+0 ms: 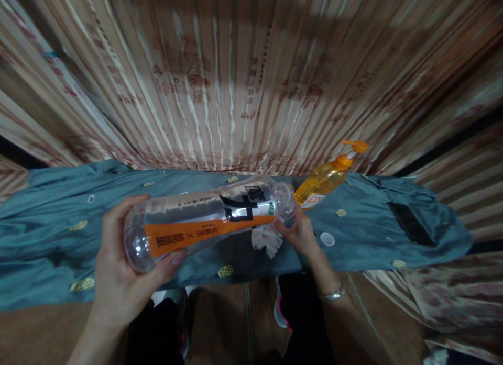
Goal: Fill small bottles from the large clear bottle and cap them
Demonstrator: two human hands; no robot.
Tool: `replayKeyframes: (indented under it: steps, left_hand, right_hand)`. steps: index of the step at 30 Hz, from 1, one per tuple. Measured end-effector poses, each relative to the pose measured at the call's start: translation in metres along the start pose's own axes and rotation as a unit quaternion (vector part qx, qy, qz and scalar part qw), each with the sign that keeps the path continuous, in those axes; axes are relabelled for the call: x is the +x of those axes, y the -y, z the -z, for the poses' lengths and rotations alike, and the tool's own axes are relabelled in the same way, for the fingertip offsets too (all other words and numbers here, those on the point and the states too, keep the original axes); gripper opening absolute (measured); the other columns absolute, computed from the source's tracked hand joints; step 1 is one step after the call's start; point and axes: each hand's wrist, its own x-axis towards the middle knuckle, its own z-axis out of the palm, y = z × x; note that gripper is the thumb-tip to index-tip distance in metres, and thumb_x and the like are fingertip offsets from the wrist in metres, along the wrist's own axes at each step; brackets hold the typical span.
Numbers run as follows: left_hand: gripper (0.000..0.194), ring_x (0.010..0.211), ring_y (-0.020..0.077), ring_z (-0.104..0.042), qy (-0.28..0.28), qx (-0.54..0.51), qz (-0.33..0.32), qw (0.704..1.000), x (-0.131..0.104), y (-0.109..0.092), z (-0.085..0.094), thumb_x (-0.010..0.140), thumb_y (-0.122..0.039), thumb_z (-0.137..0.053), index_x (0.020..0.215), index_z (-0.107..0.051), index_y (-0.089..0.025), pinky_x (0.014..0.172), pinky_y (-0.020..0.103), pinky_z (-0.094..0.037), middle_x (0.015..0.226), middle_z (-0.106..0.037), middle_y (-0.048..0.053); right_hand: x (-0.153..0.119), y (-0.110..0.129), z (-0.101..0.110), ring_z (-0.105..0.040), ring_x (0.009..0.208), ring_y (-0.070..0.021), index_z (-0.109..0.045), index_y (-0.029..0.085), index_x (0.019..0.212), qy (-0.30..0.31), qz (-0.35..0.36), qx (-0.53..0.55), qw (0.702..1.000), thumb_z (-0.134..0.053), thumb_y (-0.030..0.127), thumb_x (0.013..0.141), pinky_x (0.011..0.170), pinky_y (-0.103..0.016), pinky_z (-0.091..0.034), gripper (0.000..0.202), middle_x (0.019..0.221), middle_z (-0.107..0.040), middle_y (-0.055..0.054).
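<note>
A clear plastic bottle (208, 218) with an orange and silver label lies almost level in the air over the cloth. My left hand (126, 255) is wrapped round its base at the left, thumb along the underside. At the neck end, my right hand (298, 231) grips the bottle, fingers partly hidden behind it. Just beyond that hand stands an orange pump bottle (320, 184) with yellow liquid inside. A crumpled white tissue (267, 240) shows below the bottle's neck. To the right of my right wrist lies a small white round cap or disc (327, 239).
A green cloth (365, 250) with yellow patterned spots covers the narrow table. On its right part rests a dark flat rectangular object (412, 223), perhaps a phone. A pleated beige curtain (236, 82) with red prints hangs behind. My legs and shoes are below the front edge.
</note>
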Motion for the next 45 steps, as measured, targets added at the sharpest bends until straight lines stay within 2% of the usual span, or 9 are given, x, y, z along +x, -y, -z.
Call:
replayKeyframes:
  steps: [5, 11, 15, 25, 34, 42, 45]
  left_hand:
    - [0.071, 0.11, 0.0414, -0.06, 0.008, -0.003, 0.003, 1.0, -0.0016, -0.003, 0.0001, 0.067, -0.053, -0.069, 0.134, -0.048, -0.042, 0.094, 0.071, -0.05, 0.124, -0.059, 0.008]
    - [0.072, 0.113, 0.0404, -0.06, 0.003, 0.003, 0.004, 1.0, -0.0002, -0.002, -0.0004, 0.066, -0.053, -0.07, 0.134, -0.049, -0.041, 0.098, 0.068, -0.05, 0.124, -0.059, 0.007]
    - [0.075, 0.109, 0.0406, -0.062, -0.004, -0.002, -0.002, 1.0, 0.0012, -0.0016, -0.0004, 0.061, -0.054, -0.074, 0.131, -0.052, -0.04, 0.095, 0.069, -0.052, 0.121, -0.061, 0.007]
    - [0.07, 0.11, 0.038, -0.06, 0.004, 0.009, 0.0, 1.0, 0.0004, -0.0037, -0.002, 0.067, -0.052, -0.067, 0.134, -0.048, -0.043, 0.096, 0.067, -0.05, 0.123, -0.059, 0.006]
    - [0.072, 0.117, 0.0404, -0.059, 0.001, 0.004, 0.009, 1.0, -0.0016, -0.0014, -0.0006, 0.065, -0.053, -0.068, 0.134, -0.048, -0.045, 0.101, 0.069, -0.047, 0.128, -0.058, 0.005]
    - [0.07, 0.116, 0.0416, -0.06, -0.001, 0.006, 0.005, 1.0, 0.0005, -0.0063, -0.0027, 0.066, -0.05, -0.067, 0.133, -0.05, -0.047, 0.102, 0.073, -0.047, 0.124, -0.059, 0.005]
    - [0.07, 0.115, 0.0397, -0.061, 0.001, 0.011, 0.009, 1.0, 0.0, -0.0063, -0.0004, 0.066, -0.051, -0.067, 0.134, -0.049, -0.046, 0.1, 0.07, -0.049, 0.123, -0.06, 0.005]
  right_hand:
    - [0.0001, -0.001, -0.0001, -0.075, 0.091, -0.0291, -0.058, 0.02, 0.123, -0.002, -0.005, 0.0, 1.0, -0.066, 0.035, 0.076, 0.077, -0.039, -0.061, 0.05, 0.102, -0.077, -0.01]
    - [-0.0005, -0.0015, -0.0004, -0.074, 0.092, -0.029, -0.058, 0.021, 0.124, 0.0, 0.004, 0.001, 1.0, -0.066, 0.034, 0.077, 0.078, -0.04, -0.06, 0.05, 0.102, -0.077, -0.01]
    - [-0.0005, -0.0005, -0.0002, -0.074, 0.093, -0.0278, -0.057, 0.021, 0.124, -0.002, 0.004, 0.003, 1.0, -0.066, 0.033, 0.077, 0.08, -0.039, -0.06, 0.05, 0.104, -0.077, -0.009]
    - [-0.0006, -0.001, -0.0007, -0.075, 0.089, -0.0282, -0.057, 0.021, 0.12, -0.008, 0.004, -0.003, 1.0, -0.065, 0.036, 0.077, 0.075, -0.038, -0.061, 0.047, 0.1, -0.078, -0.009]
    - [-0.0005, -0.0021, -0.0012, -0.075, 0.089, -0.0285, -0.057, 0.022, 0.123, -0.009, 0.003, -0.008, 1.0, -0.066, 0.036, 0.076, 0.076, -0.038, -0.06, 0.05, 0.099, -0.078, -0.008]
    - [-0.0001, -0.0001, 0.0002, -0.075, 0.092, -0.0282, -0.058, 0.021, 0.121, 0.001, 0.003, 0.003, 1.0, -0.064, 0.037, 0.078, 0.078, -0.038, -0.06, 0.047, 0.103, -0.077, -0.009]
    - [0.0, 0.0005, 0.0006, -0.075, 0.091, -0.0281, -0.058, 0.021, 0.121, 0.005, 0.004, 0.005, 1.0, -0.064, 0.036, 0.077, 0.077, -0.038, -0.06, 0.047, 0.102, -0.078, -0.009]
